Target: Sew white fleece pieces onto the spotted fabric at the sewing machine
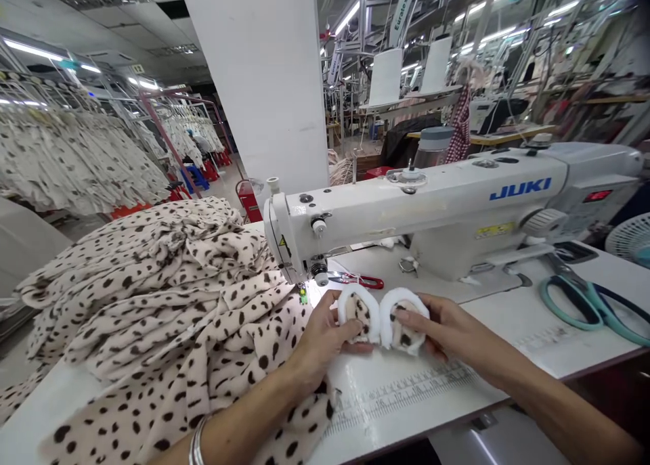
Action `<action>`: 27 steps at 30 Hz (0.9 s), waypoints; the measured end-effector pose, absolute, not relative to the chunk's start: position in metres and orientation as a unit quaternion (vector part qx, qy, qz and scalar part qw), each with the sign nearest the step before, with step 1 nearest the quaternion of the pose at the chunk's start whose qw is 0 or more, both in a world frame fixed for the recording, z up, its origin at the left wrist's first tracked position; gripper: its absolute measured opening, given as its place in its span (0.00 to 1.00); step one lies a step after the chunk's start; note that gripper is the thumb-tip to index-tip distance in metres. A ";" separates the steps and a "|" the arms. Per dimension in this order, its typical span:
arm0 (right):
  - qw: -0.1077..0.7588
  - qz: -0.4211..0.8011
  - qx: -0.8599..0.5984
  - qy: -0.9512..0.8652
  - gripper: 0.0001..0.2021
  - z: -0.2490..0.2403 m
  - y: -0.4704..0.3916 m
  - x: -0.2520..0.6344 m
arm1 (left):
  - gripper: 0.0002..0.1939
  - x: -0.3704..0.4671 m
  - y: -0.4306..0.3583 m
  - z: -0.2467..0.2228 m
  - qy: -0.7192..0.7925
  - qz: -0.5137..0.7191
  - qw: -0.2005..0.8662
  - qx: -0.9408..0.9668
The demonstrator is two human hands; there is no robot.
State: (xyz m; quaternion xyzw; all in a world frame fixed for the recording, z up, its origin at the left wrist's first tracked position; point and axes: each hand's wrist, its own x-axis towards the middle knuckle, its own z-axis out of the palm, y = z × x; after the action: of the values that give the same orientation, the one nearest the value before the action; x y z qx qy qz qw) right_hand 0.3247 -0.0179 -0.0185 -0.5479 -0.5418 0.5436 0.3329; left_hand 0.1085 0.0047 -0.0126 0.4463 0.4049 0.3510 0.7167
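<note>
Left hand: I see the left hand (321,338) gripping the left rounded piece (360,308), thumb on its spotted face; silvery bracelets (196,445) circle that wrist.
Right hand: I have the right hand (447,319) closed on the right rounded piece (403,337), its thumb across the spotted middle.
Rounded pieces: I find both in front of the machine, above the worktable (365,377), side by side, each with a fluffy white edge curving around a pale centre with dark spots.
JUKI: I read this in blue capitals on the arm of the white sewing machine (386,211).
Warning triangle: a yellow sign (283,240) sits on the machine head; its symbol is too small for me to make out.
Yellow label: the label (495,230) below the brand is too small for me to read.
Red display: the display (598,196) is lit, but I cannot make out its digits.
Ruler: printed markings (406,386) run along the worktable's near edge, numbers mostly unclear.
Euratex: so I read the lettering on an overhead rail (405,8), above white thread cones (384,78).
Cutting tools: red-handled snips (370,282) lie behind the pieces, teal-handled scissors (593,300) to the right.
Spotted cloth: a large heap of fabric (193,296) lies on the left, partly under the left forearm.
</note>
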 end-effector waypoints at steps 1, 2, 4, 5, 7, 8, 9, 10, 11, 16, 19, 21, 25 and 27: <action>0.337 0.543 -0.551 -0.537 0.26 -0.020 -0.017 0.322 | 0.17 0.108 0.005 -0.013 0.402 0.348 0.717 0.450; 0.341 0.542 -0.551 -0.534 0.26 -0.021 -0.016 0.320 | 0.18 0.108 0.006 -0.013 0.399 0.346 0.718 0.453; 0.345 0.547 -0.543 -0.534 0.25 -0.022 -0.013 0.321 | 0.21 0.107 0.007 -0.014 0.392 0.343 0.722 0.456; 0.347 0.554 -0.535 -0.536 0.25 -0.022 -0.012 0.323 | 0.21 0.107 0.007 -0.014 0.388 0.343 0.724 0.455; 0.347 0.563 -0.517 -0.543 0.27 -0.022 -0.011 0.328 | 0.22 0.106 0.007 -0.014 0.387 0.345 0.726 0.452; 0.345 0.564 -0.514 -0.547 0.28 -0.022 -0.011 0.331 | 0.22 0.106 0.008 -0.014 0.389 0.346 0.726 0.450; 0.345 0.561 -0.515 -0.549 0.28 -0.021 -0.011 0.334 | 0.23 0.106 0.008 -0.014 0.391 0.345 0.725 0.450; 0.346 0.555 -0.521 -0.549 0.28 -0.020 -0.012 0.336 | 0.23 0.106 0.008 -0.014 0.393 0.343 0.725 0.449; 0.349 0.547 -0.528 -0.547 0.27 -0.018 -0.014 0.338 | 0.24 0.106 0.008 -0.014 0.394 0.340 0.725 0.450; 0.339 0.575 -0.503 -0.549 0.25 -0.010 -0.024 0.324 | 0.22 0.107 0.008 -0.015 0.376 0.327 0.728 0.470; 0.330 0.584 -0.503 -0.545 0.24 -0.009 -0.024 0.307 | 0.17 0.107 0.008 -0.014 0.378 0.329 0.725 0.472; 0.345 0.572 -0.519 -0.533 0.24 -0.010 -0.020 0.298 | 0.15 0.107 0.009 -0.013 0.381 0.332 0.730 0.460; 0.357 0.548 -0.558 -0.511 0.23 -0.010 -0.014 0.293 | 0.15 0.107 0.010 -0.012 0.387 0.316 0.742 0.446; 0.363 0.542 -0.564 -0.506 0.23 -0.010 -0.014 0.292 | 0.16 0.107 0.011 -0.013 0.390 0.317 0.747 0.434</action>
State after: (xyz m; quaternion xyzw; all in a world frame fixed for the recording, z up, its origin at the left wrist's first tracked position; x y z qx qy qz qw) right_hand 0.2921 -0.0135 -0.0096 -0.5645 -0.5056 0.5420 0.3633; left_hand 0.1072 0.0113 -0.0133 0.4345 0.3903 0.3170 0.7473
